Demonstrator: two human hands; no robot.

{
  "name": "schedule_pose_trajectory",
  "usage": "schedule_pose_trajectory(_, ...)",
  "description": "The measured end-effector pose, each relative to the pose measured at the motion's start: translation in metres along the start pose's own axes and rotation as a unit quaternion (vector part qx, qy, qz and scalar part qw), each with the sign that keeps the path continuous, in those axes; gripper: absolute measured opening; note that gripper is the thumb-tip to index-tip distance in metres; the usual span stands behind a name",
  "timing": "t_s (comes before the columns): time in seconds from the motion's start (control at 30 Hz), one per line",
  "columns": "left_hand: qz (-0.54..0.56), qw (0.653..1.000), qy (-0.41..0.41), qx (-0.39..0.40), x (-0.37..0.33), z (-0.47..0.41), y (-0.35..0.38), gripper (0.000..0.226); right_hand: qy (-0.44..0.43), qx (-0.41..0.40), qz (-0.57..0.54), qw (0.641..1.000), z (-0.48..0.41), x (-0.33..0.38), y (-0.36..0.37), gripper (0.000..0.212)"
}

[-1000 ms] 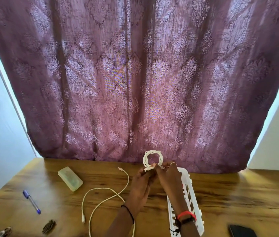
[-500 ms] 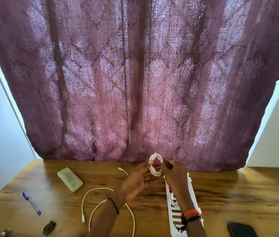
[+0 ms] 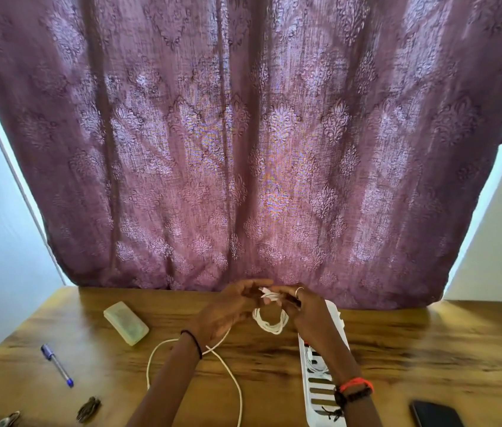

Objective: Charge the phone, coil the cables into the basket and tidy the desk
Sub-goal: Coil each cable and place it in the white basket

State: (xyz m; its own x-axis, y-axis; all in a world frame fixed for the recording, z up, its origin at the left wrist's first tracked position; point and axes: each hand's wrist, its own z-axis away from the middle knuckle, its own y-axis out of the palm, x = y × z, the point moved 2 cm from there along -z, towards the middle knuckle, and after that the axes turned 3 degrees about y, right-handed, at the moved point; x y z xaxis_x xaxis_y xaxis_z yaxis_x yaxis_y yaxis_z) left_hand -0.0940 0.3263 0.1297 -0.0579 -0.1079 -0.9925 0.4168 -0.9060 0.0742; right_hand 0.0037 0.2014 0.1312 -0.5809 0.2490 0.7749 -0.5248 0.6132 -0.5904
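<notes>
A white coiled cable (image 3: 270,322) hangs between my hands above the wooden desk (image 3: 428,349). My right hand (image 3: 306,315) pinches the top of the coil, a ring on one finger. My left hand (image 3: 228,309) holds the coil's plug end from the left, fingers curled. A white slotted basket (image 3: 317,386) lies under my right forearm, with another white cable inside. A second white cable (image 3: 231,374) lies loose on the desk under my left arm. The dark phone (image 3: 436,414) sits at the bottom right.
A pale green case (image 3: 125,322) lies on the left of the desk. A blue pen (image 3: 56,365) and a dark hair clip (image 3: 89,409) are nearer the front left. A purple curtain (image 3: 243,149) hangs behind the desk.
The coil has swung from standing above my hands to hanging below them. Both hands have stayed close together on it, lowering slightly toward the basket.
</notes>
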Motion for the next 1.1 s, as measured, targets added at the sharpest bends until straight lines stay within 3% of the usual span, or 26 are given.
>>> schedule_pose_trajectory(0.13,-0.102,0.993,0.052,-0.009,0.005,-0.003,-0.003,0.026,-0.011,0.014,0.065,0.998,-0.001,-0.004,0.0,0.024)
schedule_pose_trajectory(0.37,-0.27,0.952,0.136,-0.049,0.006,-0.014,-0.001,0.027,-0.078,-0.005,0.131,0.988,-0.004,-0.015,0.003,0.03)
schedule_pose_trajectory(0.43,-0.285,0.944,0.157,-0.058,0.006,-0.016,-0.001,0.026,-0.094,-0.008,0.141,0.985,-0.003,-0.015,0.002,0.034)
schedule_pose_trajectory(0.53,-0.306,0.933,0.178,-0.069,0.004,-0.018,0.0,0.025,-0.121,-0.043,0.15,0.98,0.001,-0.009,-0.002,0.061)
schedule_pose_trajectory(0.77,-0.233,0.957,0.14,-0.097,0.004,-0.023,-0.004,0.019,-0.187,-0.19,0.183,0.946,0.005,-0.008,0.0,0.038)
schedule_pose_trajectory(0.9,-0.144,0.972,0.131,-0.134,0.01,-0.026,-0.006,0.022,-0.07,-0.268,0.02,0.961,0.005,-0.014,0.002,0.033)
schedule_pose_trajectory(1.03,-0.003,0.985,0.089,-0.151,0.026,-0.024,-0.008,0.028,0.089,-0.221,-0.061,0.969,0.001,-0.024,0.007,0.041)
schedule_pose_trajectory(1.1,0.062,0.984,0.065,-0.151,0.032,-0.022,-0.007,0.03,0.158,-0.187,-0.124,0.962,-0.001,-0.031,0.007,0.034)
